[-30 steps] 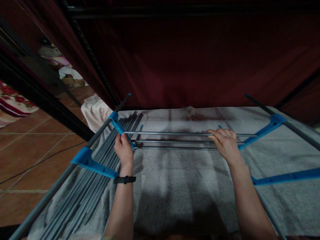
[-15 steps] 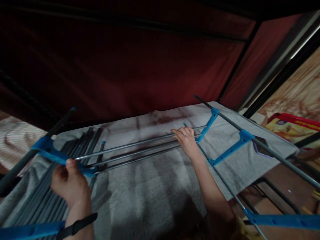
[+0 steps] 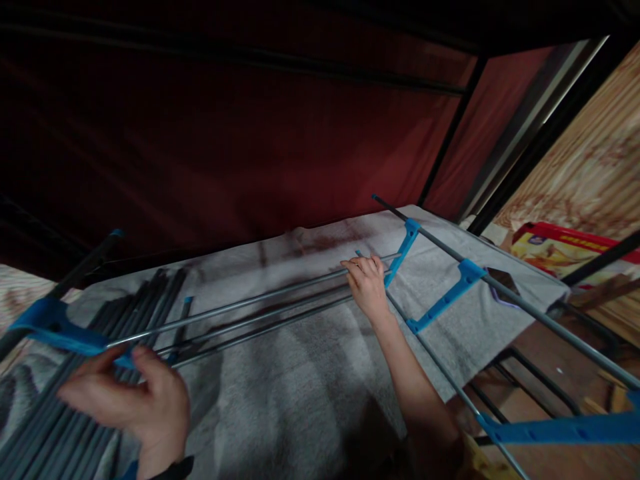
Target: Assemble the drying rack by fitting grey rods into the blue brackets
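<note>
My right hand (image 3: 369, 288) is closed around the right part of the thin grey metal tubes (image 3: 280, 292), close to a blue plastic bracket (image 3: 404, 250). Those tubes run across to another blue bracket (image 3: 75, 335) on the left. Just below the left tube ends is my left hand (image 3: 133, 400), its thumb and fingers apart, slightly blurred; whether a fingertip touches the bracket I cannot tell. Longer grey side poles (image 3: 445, 248) pass through the right brackets, and a further blue bracket (image 3: 445, 300) joins them lower down.
Several loose grey tubes (image 3: 65, 407) lie in a bundle at the left on the grey cloth (image 3: 280, 407). A phone (image 3: 504, 283) rests on the cloth beside the right pole. Farther right are a red and yellow box (image 3: 565, 250) and a dark frame post (image 3: 545, 147).
My left hand has loosened from the left tube end and bracket, its fingers spreading. The right hand keeps its grip. The whole view has shifted slightly, moving the frame leftward in the picture.
</note>
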Tool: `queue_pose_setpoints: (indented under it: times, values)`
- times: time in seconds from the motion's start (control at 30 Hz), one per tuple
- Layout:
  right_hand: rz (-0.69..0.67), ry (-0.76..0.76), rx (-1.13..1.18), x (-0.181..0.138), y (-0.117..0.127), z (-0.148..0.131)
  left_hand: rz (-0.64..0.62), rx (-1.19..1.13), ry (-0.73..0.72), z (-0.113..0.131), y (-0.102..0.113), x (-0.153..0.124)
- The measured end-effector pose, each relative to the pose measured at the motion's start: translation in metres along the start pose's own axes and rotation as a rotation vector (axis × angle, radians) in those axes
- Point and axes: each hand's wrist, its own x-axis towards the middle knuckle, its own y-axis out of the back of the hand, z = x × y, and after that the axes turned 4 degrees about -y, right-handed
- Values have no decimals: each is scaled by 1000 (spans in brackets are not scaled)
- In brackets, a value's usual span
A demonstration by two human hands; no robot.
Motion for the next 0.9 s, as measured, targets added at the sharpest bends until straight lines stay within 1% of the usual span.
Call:
queue_pose_setpoints:
  times: [0.03,0.07,0.1,0.13,0.17,0.23,0.3,0.37,0.43,0.53,0.6,0.67,0.77,0.83,0.9]
  values:
    - [7,-7,2,0,0,1,8,48,-119,4,-3,-1]
    - [18,-13,7,0,-1,1,-13,81,-245,8,-7,-1]
    - [29,-15,15,-1,-2,1,-63,93,-354,11,-12,0]
    - [39,-13,27,-1,-3,1,-133,82,-424,13,-17,1]
    - [50,-7,41,-1,-3,1,-181,70,-456,14,-21,3]
    - [79,2,63,-3,-4,1,-210,74,-464,16,-28,5]
    - [133,-15,72,-5,-5,3,-187,94,-454,15,-32,6]
    - [235,-98,85,-9,-4,8,-160,104,-450,13,-32,5]
    - [370,-257,116,-14,-4,19,-146,111,-450,13,-32,4]
    - [564,-576,192,-18,-6,45,-153,119,-447,15,-31,3]
    - [636,-732,301,-17,-9,64,-180,136,-448,18,-30,4]
    - [624,-776,479,-14,-14,79,-207,171,-455,19,-28,4]
    - [548,-737,722,-8,-22,89,-197,221,-488,19,-26,5]
    - [536,-717,784,-5,-25,89,-184,235,-508,18,-26,5]
    - [544,-706,788,-5,-27,88,-181,239,-513,17,-26,5]
